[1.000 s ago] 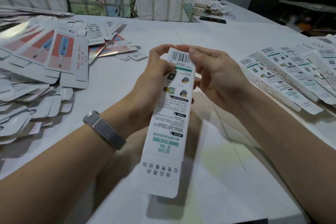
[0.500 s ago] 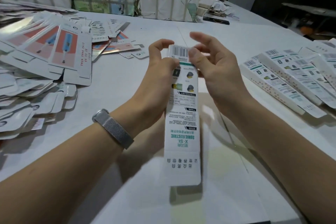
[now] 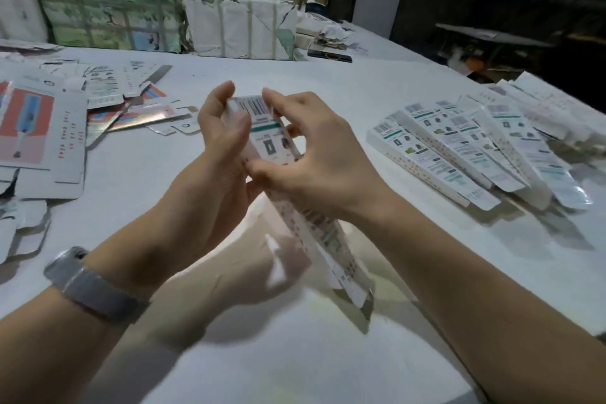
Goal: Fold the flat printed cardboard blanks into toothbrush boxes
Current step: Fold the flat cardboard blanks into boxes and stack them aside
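Both hands meet over the middle of the bench (image 3: 377, 82), working one toothbrush box (image 3: 272, 138) held up in the air between them. The left hand (image 3: 219, 144) cradles the box's far end from the side, thumb across the printed face and fingers curled behind, apparently to keep the sleeve from collapsing. The right hand (image 3: 314, 154) pinches the same end from the other side, forefinger on the barcode flap (image 3: 254, 105) and thumb low on the face; this looks like the grip for tucking that end flap in, though motion blur hides whether the flap is already seated. The box slants down and toward the person, its near end (image 3: 355, 292) hanging just above the bench with its flap apparently not closed.

A mesh-band watch (image 3: 88, 285) sits on the left wrist. To the left lie the flat printed blanks (image 3: 42, 131), fanned within easy reach as the supply. To the right, well apart from them, folded boxes (image 3: 459, 154) are laid side by side, likely the finished pile. At the back stand strapped paper-wrapped bundles (image 3: 239, 29), their wrapping torn.
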The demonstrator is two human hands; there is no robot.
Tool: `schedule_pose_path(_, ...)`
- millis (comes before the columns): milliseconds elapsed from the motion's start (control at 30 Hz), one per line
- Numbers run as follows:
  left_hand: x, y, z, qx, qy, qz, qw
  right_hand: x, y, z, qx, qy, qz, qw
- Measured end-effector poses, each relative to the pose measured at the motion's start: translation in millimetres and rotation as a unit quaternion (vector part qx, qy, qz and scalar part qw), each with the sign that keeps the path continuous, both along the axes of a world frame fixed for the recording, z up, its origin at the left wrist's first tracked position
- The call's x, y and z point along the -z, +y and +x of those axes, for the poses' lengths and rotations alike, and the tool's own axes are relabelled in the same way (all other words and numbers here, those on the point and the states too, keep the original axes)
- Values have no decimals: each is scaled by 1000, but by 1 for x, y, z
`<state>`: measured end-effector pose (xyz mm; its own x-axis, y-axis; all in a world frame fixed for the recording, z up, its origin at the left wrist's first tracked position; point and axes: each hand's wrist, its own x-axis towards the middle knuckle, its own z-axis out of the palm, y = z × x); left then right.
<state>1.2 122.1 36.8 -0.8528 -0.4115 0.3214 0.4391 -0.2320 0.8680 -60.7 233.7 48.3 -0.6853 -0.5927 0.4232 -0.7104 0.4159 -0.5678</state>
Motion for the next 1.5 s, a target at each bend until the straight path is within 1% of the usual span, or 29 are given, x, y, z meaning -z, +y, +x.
schedule_pose_path(33,2,0,-6,5,-21,-32,999,-3,0,0,12,-6,-6,1000)
schedule_pose_path(67,-3,-1,-6,25,-52,-29,998,-7,4,-2,32,1,-13,999)
schedule_pose_path(133,8,-11,1,98,-63,-66,991,-22,21,-17,93,36,-43,994)
schedule_pose_path(167,15,-17,3,116,-63,-71,989,-30,34,-27,145,60,-57,986)
schedule_pose_path(233,22,-28,3,105,-58,-76,990,-46,69,-53,271,115,-63,954)
schedule_pose_path(267,22,-29,-1,94,-61,-85,990,-50,88,-68,333,135,-46,932)
schedule_pose_path(300,24,-31,-4,84,-63,-88,991,-51,105,-82,390,139,-9,910)
schedule_pose_path(367,27,-33,-9,69,-62,-95,991,-43,128,-104,465,92,78,877)
schedule_pose_path(433,30,-35,-11,72,-61,-116,989,-31,133,-118,486,61,121,863)
schedule_pose_path(500,34,-37,-12,87,-64,-138,984,-25,128,-123,486,84,142,859)
schedule_pose_path(567,35,-40,-12,84,-63,-171,980,-26,120,-121,464,143,113,867)
schedule_pose_path(633,36,-43,-11,65,-57,-213,973,-26,108,-113,412,189,55,889)
schedule_pose_path(700,36,-46,-9,30,-58,-258,964,-24,90,-99,334,173,-14,927)
schedule_pose_path(733,35,-48,-8,5,-61,-289,955,-21,79,-91,289,140,-50,946)
schedule_pose_path(767,34,-49,-6,-25,-67,-337,939,-19,67,-81,242,95,-86,962)
schedule_pose_path(800,32,-52,-5,-60,-77,-393,914,-16,56,-71,192,36,-123,973)
schedule_pose_path(833,30,-58,-5,-101,-91,-453,881,-14,44,-60,138,-33,-160,977)
schedule_pose_path(900,29,-74,-7,-177,-143,-548,805,-9,27,-40,25,-164,-218,962)
schedule_pose_path(933,28,-84,-9,-207,-192,-583,762,-6,21,-33,-22,-205,-229,951)
schedule_pose_path(1000,26,-105,-9,-252,-312,-629,666,-1,13,-19,-87,-242,-222,940)
schedule_pose_path(1033,26,-115,-7,-264,-364,-638,626,2,10,-13,-109,-249,-213,938)
schedule_pose_path(1067,27,-125,-5,-269,-402,-637,601,5,7,-8,-124,-252,-201,938)
schedule_pose_path(1200,30,-150,5,-254,-492,-625,550,15,-1,2,-142,-250,-156,945)
schedule_pose_path(1267,29,-150,5,-235,-508,-635,533,17,-2,3,-141,-245,-151,947)
schedule_pose_path(1333,26,-145,4,-234,-484,-654,533,19,-2,2,-135,-235,-152,951)
schedule_pose_path(1433,21,-138,4,-254,-439,-662,552,20,-3,-1,-132,-225,-158,952)
schedule_pose_path(1500,19,-137,4,-266,-415,-668,558,20,-3,-2,-129,-220,-160,954)
